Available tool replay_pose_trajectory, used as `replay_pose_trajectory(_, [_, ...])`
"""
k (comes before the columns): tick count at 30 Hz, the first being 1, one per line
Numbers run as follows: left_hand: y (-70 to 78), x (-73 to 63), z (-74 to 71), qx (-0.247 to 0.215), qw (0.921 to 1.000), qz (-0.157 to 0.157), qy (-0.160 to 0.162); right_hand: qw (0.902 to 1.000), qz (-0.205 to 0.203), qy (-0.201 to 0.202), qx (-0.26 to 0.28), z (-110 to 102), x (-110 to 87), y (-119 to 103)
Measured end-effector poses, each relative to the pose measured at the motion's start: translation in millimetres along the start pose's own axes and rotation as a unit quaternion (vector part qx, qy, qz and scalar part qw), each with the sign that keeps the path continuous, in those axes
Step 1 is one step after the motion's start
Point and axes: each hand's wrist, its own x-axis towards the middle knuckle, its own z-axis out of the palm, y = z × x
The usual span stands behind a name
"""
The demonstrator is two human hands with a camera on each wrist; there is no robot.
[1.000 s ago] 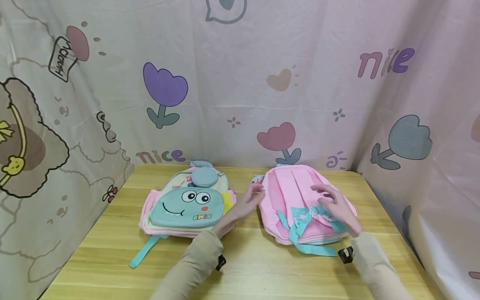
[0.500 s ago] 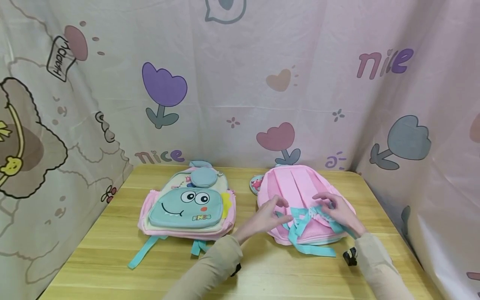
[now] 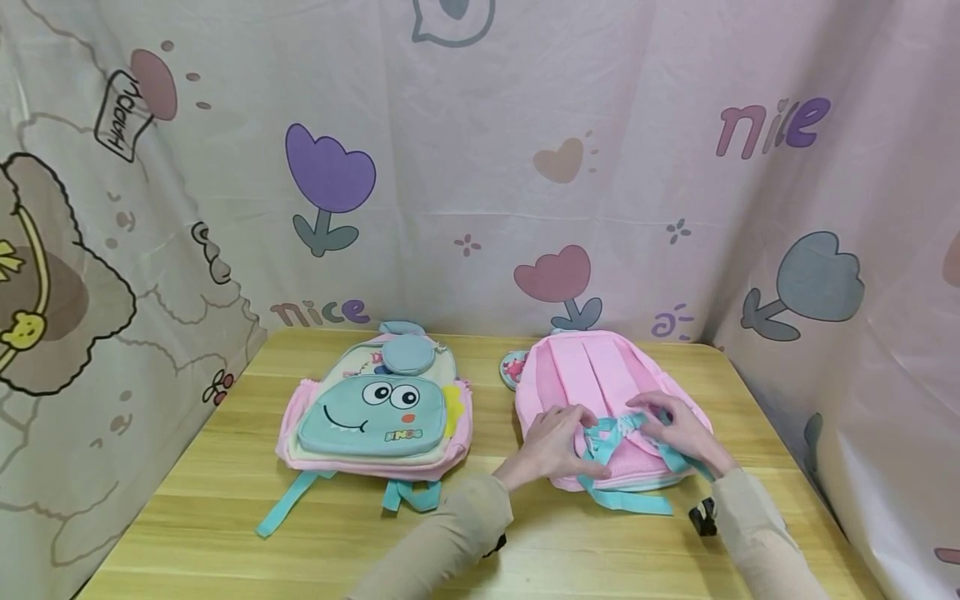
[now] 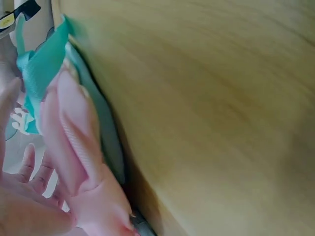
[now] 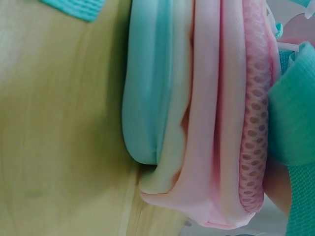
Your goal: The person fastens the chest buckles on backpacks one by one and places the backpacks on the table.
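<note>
Head view, hands [image 3: 552, 439] [image 3: 681, 429] at straps [image 3: 630, 502], contact unclear

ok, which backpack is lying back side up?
The one on the right, backpack: its pink shoulder straps face up. The left one, dinosaur backpack, shows its front, with a big-eyed cartoon face.

Soft shadows on the table [image 3: 600, 558]

"nice" [image 3: 774, 127] twice, "Happy" [image 3: 123, 117] on curtain [image 3: 465, 158]; small lettering [image 3: 403, 435] on left backpack's teal pocket [image 3: 337, 433] unclear.
</note>
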Motion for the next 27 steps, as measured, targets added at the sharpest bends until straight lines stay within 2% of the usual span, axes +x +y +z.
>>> replay_pose_trajectory(5, [-6.5, -1.5, 3.9, 0.001, 1.0, -0.01, -0.002, 0.9998, -0.014, -0.003, -0.016, -0.3, 0.0, 3.4])
replay_pose_trajectory(10, [-16.7, -1.9, 2.6, -0.012, 0.9998, 0.008, -0.012, 0.9996, -0.021, -0.017, -0.001, -0.5, -0.2, 4.8])
replay_pose_trajectory(16, [-28.1, -1.6, -2.2, -0.02, 0.9987, 0.037, -0.03, 0.999, 0.006, -0.043, 0.012, 0.0, 0.6, 3.4])
replay_pose_trajectory(23, [-33.6, -0.6, -7.5, -0.063, 0.9958, 0.033, -0.058, 0.9982, 0.021, -0.053, -0.018, 4.5, 1.4, 3.1])
replay_pose_trajectory(27, [-32.9, -0.2, -9.3, -0.07, 0.9954, 0.035, -0.056, 0.9978, 0.026, -0.056, -0.026, 6.1, 1.1, 3.1])
